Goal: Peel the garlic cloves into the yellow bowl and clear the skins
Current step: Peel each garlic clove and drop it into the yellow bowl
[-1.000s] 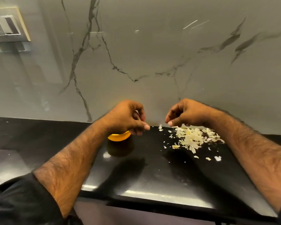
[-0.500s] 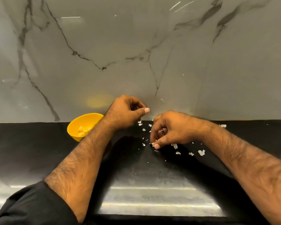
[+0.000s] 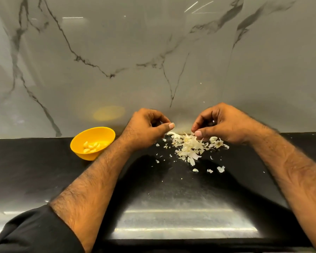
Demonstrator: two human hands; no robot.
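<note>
The yellow bowl [image 3: 84,154] stands on the black counter at the left and holds several peeled garlic cloves [image 3: 91,146]. A pile of pale garlic skins [image 3: 188,147] lies by the wall between my hands, with loose flakes scattered in front of it. My left hand [image 3: 146,128] hovers just left of the pile, fingers curled and thumb laid against the forefinger; nothing shows in its grip. My right hand [image 3: 221,123] is above the pile's right side, and its thumb and fingertips pinch bits of skin at the top of the pile.
The black counter [image 3: 162,198] runs to a glossy front edge near me. A grey marble wall [image 3: 153,61] rises straight behind the pile and the bowl. Both my forearms reach in from the bottom corners.
My right hand has lifted from pressing on the counter, and the skin pile shows under its fingertips. My left hand has stayed curled, away from the bowl. The view has shifted.
</note>
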